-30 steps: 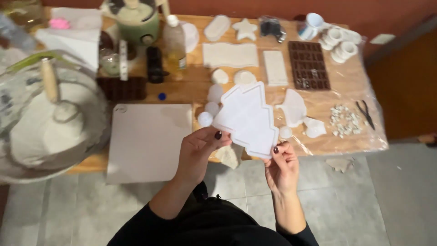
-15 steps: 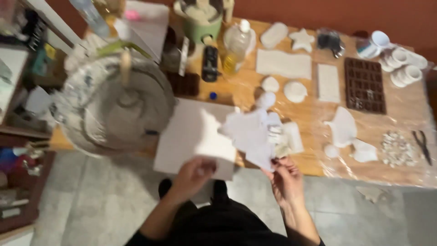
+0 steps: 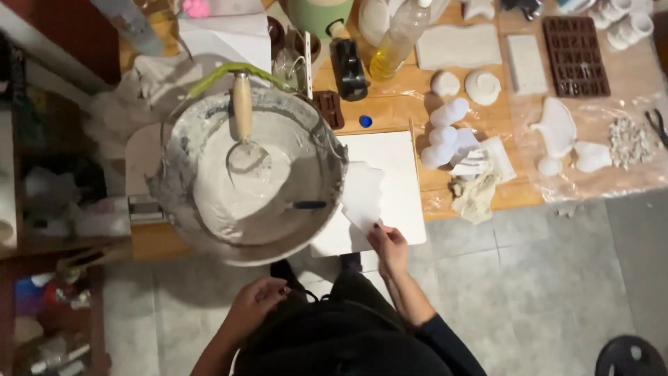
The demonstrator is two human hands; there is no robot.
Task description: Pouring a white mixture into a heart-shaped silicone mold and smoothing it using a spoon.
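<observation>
Right hand on the white mould, left hand free near the bucket

The right hand (image 3: 388, 245) has its fingers pinched on the bottom corner of a white tree-shaped mould (image 3: 363, 195), which sits over the left part of a white board (image 3: 396, 181) on the wooden desk (image 3: 403, 111), right up against the rim of the big plaster bucket (image 3: 250, 174). The left hand (image 3: 259, 301) hangs low near the person's body, below the bucket, fingers loosely curled and holding nothing that I can see. A trowel with a wooden handle (image 3: 243, 118) sits in the grey mix inside the bucket. Off to the right there's a cluster of small white casts (image 3: 445, 129), a crumpled rag (image 3: 475, 195), a brown letter mould tray (image 3: 575, 46) and a bottle of yellow liquid (image 3: 396, 38).
</observation>
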